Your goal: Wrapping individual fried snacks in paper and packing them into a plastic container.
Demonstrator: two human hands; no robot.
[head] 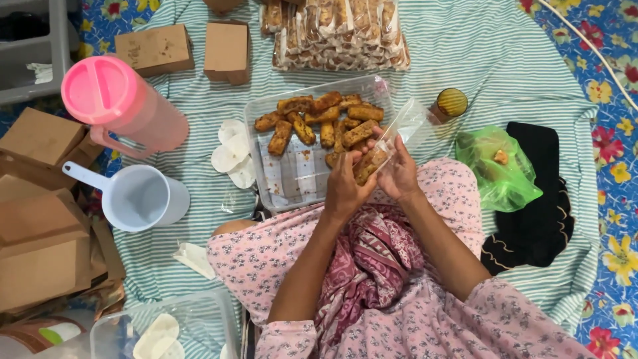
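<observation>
On the striped cloth (pixel 505 60), a pink jug (pixel 123 103) lies at the far left with a white scoop (pixel 136 196) just below it, and brown boxes (pixel 183 48) sit along the top and left edges. A row of filled packets (pixel 335 30) lies at the top centre. To the right are a small jar (pixel 450 103), a green bag (pixel 500 166) and a black cloth (pixel 541 213). The clear tray (pixel 292 179) between the knees holds a heap of fried sticks (pixel 319 119) at its far end; its near end is bare paper. Over the tray's near right corner, the left hand (pixel 345 186) and right hand (pixel 397 174) close together on a clear sleeve (pixel 392 136) with a stick (pixel 369 163) inside; the hands partly hide the tray's corner. Another clear tub (pixel 166 326) with white discs sits at the bottom left.
</observation>
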